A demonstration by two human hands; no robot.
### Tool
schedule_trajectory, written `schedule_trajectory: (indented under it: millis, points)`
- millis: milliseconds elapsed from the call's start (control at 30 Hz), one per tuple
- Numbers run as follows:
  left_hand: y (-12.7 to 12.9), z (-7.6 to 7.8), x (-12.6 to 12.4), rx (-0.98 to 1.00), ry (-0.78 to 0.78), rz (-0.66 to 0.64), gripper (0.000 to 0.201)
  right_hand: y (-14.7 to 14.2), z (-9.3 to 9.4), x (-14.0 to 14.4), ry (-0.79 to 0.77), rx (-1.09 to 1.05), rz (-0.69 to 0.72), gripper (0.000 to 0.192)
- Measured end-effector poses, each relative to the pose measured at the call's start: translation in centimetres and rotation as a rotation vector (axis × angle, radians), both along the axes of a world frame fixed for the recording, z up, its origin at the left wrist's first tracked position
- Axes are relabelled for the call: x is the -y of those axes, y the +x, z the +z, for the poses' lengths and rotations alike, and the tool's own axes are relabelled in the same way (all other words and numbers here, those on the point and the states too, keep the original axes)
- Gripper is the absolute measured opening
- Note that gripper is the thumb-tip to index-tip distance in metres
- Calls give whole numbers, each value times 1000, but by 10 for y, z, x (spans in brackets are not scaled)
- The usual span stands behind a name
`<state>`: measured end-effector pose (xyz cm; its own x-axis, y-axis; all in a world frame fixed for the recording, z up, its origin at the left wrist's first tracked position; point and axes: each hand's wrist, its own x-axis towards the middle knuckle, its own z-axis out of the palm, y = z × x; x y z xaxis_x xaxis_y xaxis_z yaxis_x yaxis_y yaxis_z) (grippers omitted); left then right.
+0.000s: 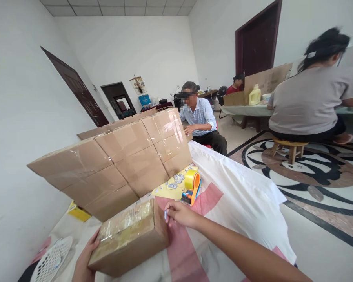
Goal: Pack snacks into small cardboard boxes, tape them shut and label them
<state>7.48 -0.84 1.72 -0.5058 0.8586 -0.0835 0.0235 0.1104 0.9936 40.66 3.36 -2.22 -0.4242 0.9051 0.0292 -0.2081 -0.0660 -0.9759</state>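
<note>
cloth-covered table (238, 196) with taped carton (129, 235), stacked boxes (129, 156), tape dispenser (191, 180), yellow sheet (164, 191), perhaps a white basket (51, 260)

One head-worn camera, set above and behind the left hand (86, 254) and right hand (180, 214) — facing forward and down, near the carton (132, 241) between them; far wall (126, 51) well beyond.

The box (135, 244) partly hid the left hand (86, 254); beside it, a basket (51, 260) was cut off. The right hand (179, 213) held an item (165, 215) too small to tell.
</note>
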Motion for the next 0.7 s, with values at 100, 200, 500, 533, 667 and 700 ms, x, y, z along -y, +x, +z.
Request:
schedule_trajectory:
  millis: [100,200,500,533,667,700]
  points:
    - [4,2,1,72,-15,-16,71,-4,-8,-1,-5,-34,-1,22]
    - [6,2,2,69,-2,2,68,-7,-15,-2,-5,-62,2,18]
    - [0,-2,-1,59,-3,21,63,-10,-21,-1,-4,-24,14,22]
    - [0,-3,-1,49,2,14,61,-10,-22,-2,-6,-21,10,24]
    - [0,-2,1,28,-15,1,60,-10,-24,-4,-14,-21,4,28]
    - [0,-2,1,32,-19,1,61,-11,-24,-4,-12,-22,5,28]
